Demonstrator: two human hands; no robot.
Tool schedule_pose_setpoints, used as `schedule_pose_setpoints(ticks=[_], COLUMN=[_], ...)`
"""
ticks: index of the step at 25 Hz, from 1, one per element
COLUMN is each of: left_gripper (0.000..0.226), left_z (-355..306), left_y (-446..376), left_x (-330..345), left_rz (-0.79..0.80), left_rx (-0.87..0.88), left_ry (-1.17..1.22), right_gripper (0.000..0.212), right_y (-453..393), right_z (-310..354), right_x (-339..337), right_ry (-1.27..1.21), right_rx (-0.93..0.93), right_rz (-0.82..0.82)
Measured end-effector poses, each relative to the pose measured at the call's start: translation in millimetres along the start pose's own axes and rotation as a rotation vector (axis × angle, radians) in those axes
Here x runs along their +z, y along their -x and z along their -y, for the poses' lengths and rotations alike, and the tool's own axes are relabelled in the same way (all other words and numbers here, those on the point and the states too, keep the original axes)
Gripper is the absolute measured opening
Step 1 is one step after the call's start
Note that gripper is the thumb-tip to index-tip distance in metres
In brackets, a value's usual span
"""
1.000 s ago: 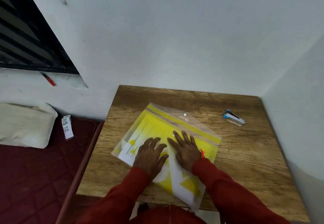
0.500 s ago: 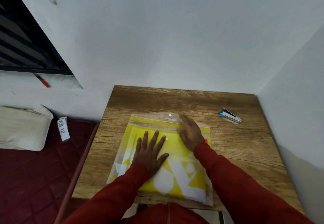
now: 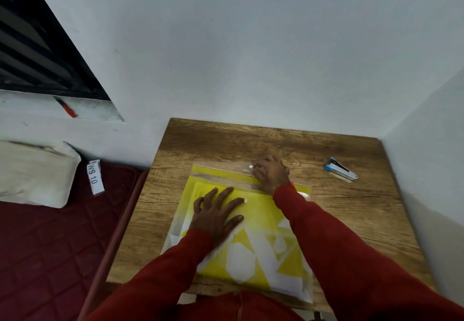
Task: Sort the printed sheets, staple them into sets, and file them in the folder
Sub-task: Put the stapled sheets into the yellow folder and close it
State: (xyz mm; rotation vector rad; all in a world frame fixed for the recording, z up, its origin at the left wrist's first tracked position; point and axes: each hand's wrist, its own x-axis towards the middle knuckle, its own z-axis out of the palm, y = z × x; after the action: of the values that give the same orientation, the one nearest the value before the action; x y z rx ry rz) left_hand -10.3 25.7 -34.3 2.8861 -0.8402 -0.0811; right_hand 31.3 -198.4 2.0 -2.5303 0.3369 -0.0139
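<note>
Head camera is looking down on a wooden table set into a corner of white walls. Lying flat on it is a clear plastic folder with the yellow-and-white printed sheets showing through it, its near edge reaching the table's front edge. The left hand is resting palm down on the middle of the folder, fingers straight and spread, gripping nothing. The right hand is lying at the folder's far edge, on the clear flap beside a small white snap button; its fingers are bent over the flap, and whether they are pinching it or only pressing it cannot be told. Both arms are wearing red sleeves. A blue-and-grey stapler is sitting on the table well to the right of the folder, near the right wall, touched by neither hand. To the left of the table, a dark red quilted mattress is carrying a cream pillow and a white tag printed "WS 10". A red-handled tool is lying on the white ledge under a dark louvred window.
</note>
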Motion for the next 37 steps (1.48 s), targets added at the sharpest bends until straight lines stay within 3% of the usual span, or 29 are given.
schedule_pose_setpoints(ticks=[2, 6, 10, 16, 19, 23, 32, 37], left_gripper=[0.048, 0.048, 0.045, 0.017, 0.017, 0.032, 0.042, 0.043], left_z=[1, 2, 4, 8, 6, 5, 1, 1], left_y=[1, 0, 1, 2, 4, 4, 3, 4], left_x=[3, 4, 5, 10, 11, 11, 11, 10], left_rz=[-0.025, -0.051, -0.087, -0.323, -0.296, -0.228, -0.188, -0.147], left_rx=[0.002, 0.019, 0.043, -0.008, -0.015, 0.01, -0.012, -0.03], left_ry=[-0.008, -0.005, 0.023, 0.231, 0.204, 0.136, 0.073, 0.064], right_gripper=[0.038, 0.025, 0.023, 0.025, 0.023, 0.02, 0.023, 0.023], right_y=[21, 63, 76, 78, 82, 87, 89, 85], right_z=[-7, -21, -23, -25, -28, -27, -25, -25], right_x=[4, 28, 48, 59, 60, 56, 56, 60], right_ry=[-0.013, 0.125, 0.186, 0.147, 0.14, 0.179, 0.379, 0.345], right_rx=[-0.17, -0.422, -0.383, -0.337, -0.398, -0.494, -0.52, -0.519], right_rz=[-0.093, -0.214, -0.258, -0.324, -0.369, -0.409, -0.407, -0.368])
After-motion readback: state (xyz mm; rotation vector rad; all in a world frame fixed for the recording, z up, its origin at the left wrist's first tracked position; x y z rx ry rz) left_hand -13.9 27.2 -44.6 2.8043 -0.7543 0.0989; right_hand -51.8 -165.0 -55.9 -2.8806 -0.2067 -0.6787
